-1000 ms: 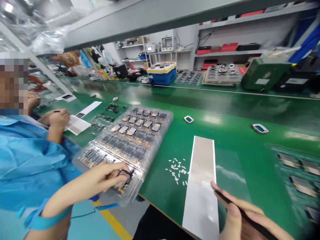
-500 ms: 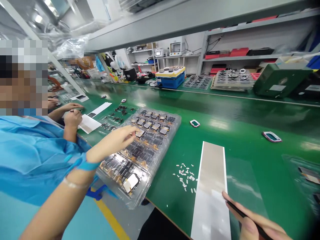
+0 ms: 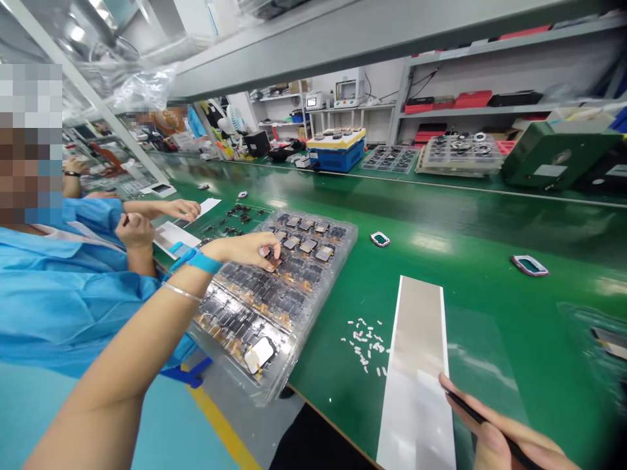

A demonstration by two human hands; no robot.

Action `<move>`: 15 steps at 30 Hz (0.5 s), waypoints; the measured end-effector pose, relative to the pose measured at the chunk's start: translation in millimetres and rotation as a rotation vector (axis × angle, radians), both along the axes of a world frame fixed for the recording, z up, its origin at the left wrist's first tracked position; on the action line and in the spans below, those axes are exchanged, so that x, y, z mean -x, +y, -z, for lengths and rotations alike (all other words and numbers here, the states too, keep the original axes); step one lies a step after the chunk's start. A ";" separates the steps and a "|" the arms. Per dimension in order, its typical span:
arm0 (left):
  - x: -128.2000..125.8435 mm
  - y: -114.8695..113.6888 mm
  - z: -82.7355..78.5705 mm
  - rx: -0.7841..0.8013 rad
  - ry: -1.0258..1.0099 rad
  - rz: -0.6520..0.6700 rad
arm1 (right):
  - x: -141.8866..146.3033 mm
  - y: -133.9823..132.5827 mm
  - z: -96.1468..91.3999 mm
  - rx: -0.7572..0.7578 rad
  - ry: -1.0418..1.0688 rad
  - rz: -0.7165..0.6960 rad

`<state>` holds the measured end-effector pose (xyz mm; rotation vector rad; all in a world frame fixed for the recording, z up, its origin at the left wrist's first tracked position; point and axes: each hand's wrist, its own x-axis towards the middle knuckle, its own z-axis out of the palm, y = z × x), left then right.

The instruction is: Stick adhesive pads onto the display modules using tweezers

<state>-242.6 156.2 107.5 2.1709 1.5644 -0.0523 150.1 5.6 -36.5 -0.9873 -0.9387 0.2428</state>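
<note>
Module (image 3: 272,264) pinched in the left hand (image 3: 245,250), among the rows in the plastic tray (image 3: 318,313).

Close by, the fingers (image 3: 268,247) stand narrow around the module, above rows of like modules, and a white tab (image 3: 258,356) lies near the tray's lower corner. At lower right, the right hand (image 3: 504,444) grips black tweezers (image 3: 477,418), their tips by a silver strip (image 3: 416,339), with white bits (image 3: 365,346) scattered just left of it on the green bench (image 3: 470,228). At left, a co-worker's hands (image 3: 183,210) sit beside white cards (image 3: 174,238). Farther up the bench stand a blue crate (image 3: 336,153) and a green machine (image 3: 553,156), with red cases on shelves (image 3: 490,111) at upper right.
</note>
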 end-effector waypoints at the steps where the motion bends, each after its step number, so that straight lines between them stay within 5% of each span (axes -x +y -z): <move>1: -0.6 -0.9 -0.1 0.000 -0.003 -0.010 | 0.6 -0.7 -1.3 0.021 -0.005 -0.013; 9: -11.9 3.0 -7.9 0.000 -0.025 -0.040 | 6.9 -5.8 -6.9 0.112 -0.068 0.001; 15: -12.6 -51.9 -45.2 -0.037 -0.099 -0.089 | -17.1 -2.9 6.0 0.106 -0.133 -0.010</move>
